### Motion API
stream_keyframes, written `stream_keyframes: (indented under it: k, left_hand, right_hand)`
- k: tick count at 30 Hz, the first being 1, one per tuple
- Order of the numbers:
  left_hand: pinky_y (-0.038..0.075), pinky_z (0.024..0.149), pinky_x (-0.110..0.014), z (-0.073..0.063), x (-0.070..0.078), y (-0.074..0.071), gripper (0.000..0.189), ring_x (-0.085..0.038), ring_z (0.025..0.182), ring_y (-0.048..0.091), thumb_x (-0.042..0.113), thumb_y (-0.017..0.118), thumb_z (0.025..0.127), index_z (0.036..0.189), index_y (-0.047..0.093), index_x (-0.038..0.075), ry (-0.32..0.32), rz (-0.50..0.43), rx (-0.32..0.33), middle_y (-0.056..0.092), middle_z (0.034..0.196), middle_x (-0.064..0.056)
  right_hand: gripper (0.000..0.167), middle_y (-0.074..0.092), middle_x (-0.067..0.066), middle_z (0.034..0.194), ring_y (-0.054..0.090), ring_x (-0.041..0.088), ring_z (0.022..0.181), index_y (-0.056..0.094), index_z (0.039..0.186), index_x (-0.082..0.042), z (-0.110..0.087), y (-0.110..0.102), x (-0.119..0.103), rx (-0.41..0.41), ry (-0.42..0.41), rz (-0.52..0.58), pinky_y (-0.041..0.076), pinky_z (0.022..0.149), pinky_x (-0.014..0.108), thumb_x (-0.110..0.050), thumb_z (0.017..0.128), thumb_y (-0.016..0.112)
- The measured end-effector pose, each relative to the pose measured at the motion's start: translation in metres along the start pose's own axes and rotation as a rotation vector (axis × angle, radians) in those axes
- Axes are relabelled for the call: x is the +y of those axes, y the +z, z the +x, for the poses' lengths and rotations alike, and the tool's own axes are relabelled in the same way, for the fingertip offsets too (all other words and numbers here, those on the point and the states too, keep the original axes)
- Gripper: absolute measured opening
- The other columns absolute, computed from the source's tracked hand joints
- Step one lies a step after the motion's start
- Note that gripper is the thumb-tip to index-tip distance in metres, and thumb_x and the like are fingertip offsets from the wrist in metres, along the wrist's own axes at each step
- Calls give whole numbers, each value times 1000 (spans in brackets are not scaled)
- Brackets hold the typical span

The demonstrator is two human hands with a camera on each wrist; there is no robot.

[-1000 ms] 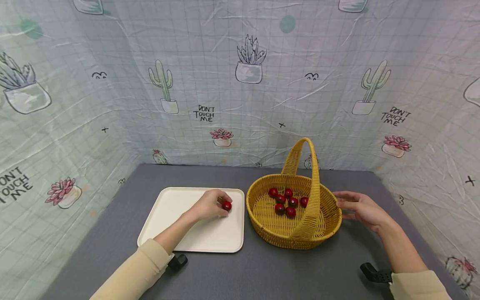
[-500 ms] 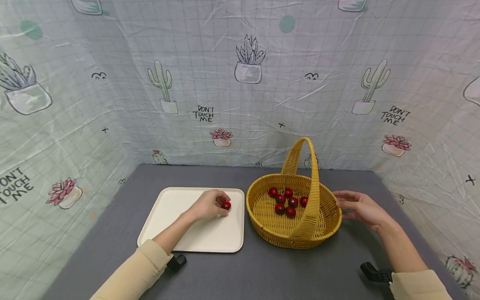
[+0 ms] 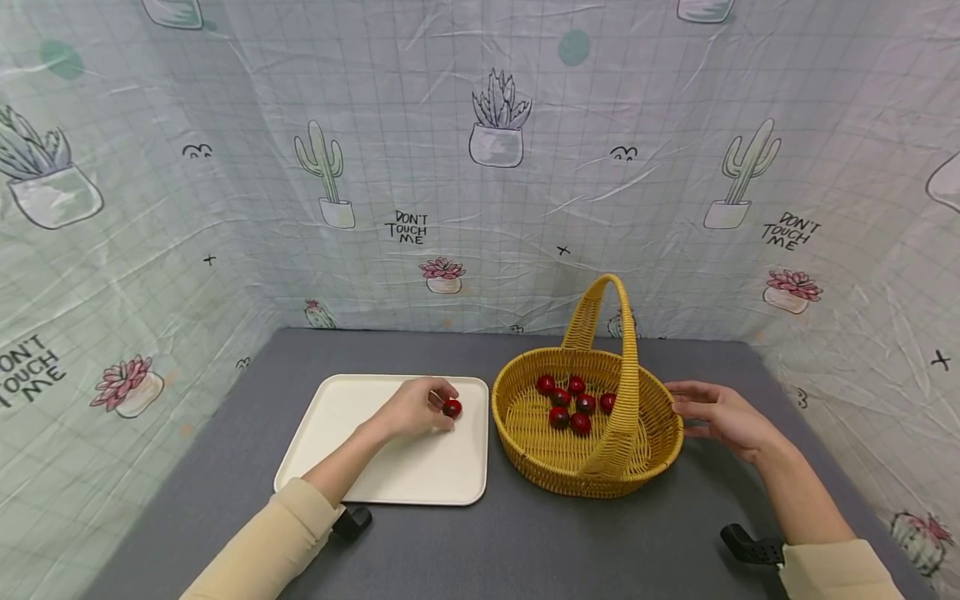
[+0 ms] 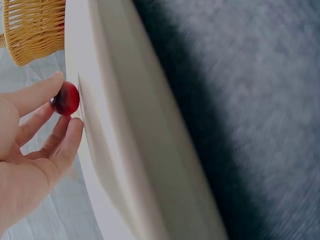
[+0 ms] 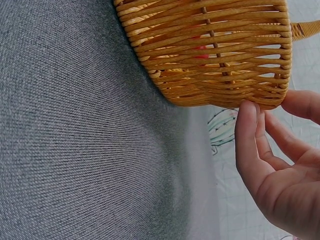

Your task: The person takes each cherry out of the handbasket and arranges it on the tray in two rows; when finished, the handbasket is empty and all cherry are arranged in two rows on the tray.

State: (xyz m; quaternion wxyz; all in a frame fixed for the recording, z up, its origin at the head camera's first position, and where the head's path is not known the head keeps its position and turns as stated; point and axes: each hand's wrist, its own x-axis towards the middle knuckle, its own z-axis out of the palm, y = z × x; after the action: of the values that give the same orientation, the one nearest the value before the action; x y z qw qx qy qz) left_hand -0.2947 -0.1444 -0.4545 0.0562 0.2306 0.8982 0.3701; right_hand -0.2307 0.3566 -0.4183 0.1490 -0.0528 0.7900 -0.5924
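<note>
Over the right part of the cream tray (image 3: 345,450), my left hand (image 3: 411,410) pinches a dark red cherry (image 3: 452,408) between thumb and fingertips. The left wrist view has the cherry (image 4: 67,98) close to the tray surface; whether it touches is hard to tell. To the right stands a yellow wicker basket (image 3: 543,467) with a tall arched handle. Several cherries (image 3: 581,424) lie loose on its floor. My right hand (image 3: 726,421) rests its fingertips against the basket's right side, fingers fairly straight, with the thumb near the rim in the right wrist view.
Tray and basket stand side by side on a dark grey tabletop (image 3: 480,550), a narrow gap between them. Behind and on both sides hangs a pale curtain (image 3: 555,192) printed with cacti. The basket handle (image 3: 632,367) arches high above its rim.
The cherry in my left hand has shifted very slightly upward in the view and turned, showing more of its dark side. My right hand and the basket hold still.
</note>
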Motion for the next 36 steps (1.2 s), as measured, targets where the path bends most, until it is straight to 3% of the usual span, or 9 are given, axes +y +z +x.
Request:
stream_keyframes:
  k: [10, 17, 22, 29, 36]
  left_hand:
    - [54, 85, -39, 0, 7, -17, 39, -25, 97, 67, 7, 86, 83, 117, 71, 0, 36, -32, -22, 69, 107, -11]
    - [54, 87, -40, 6, 26, -20, 33, -22, 102, 66, 12, 80, 91, 120, 71, 0, 45, -67, 8, 69, 118, -14]
    - [55, 85, -37, 12, 40, -19, 30, -19, 101, 67, 15, 77, 94, 121, 71, 2, 88, -120, 12, 69, 120, -15]
    - [54, 91, -34, 17, 62, -13, 26, -17, 104, 65, 16, 76, 96, 120, 71, 9, 127, -177, 2, 68, 116, -3]
    - [54, 92, -33, 27, 81, 3, 29, -18, 106, 66, 13, 76, 96, 122, 70, 2, 207, -222, -36, 66, 121, -15]
  right_hand:
    - [64, 34, 33, 154, 62, 9, 112, 30, 155, 11, 0, 0, 0, -6, 9, 20, 57, 90, 45, -21, 107, 59]
    - [63, 38, 32, 152, 63, 11, 112, 32, 154, 11, 1, -1, 2, 4, 18, 9, 57, 89, 44, -21, 107, 59]
    - [63, 42, 31, 149, 64, 12, 111, 33, 153, 12, 1, -1, 2, 13, 27, 4, 58, 89, 44, -21, 106, 60]
    - [65, 43, 30, 149, 64, 12, 111, 33, 153, 13, 2, -2, 3, 11, 33, 0, 57, 89, 43, -22, 106, 61]
    - [65, 42, 31, 149, 64, 13, 111, 33, 152, 13, 3, -3, 6, 14, 31, -8, 57, 89, 43, -22, 105, 62]
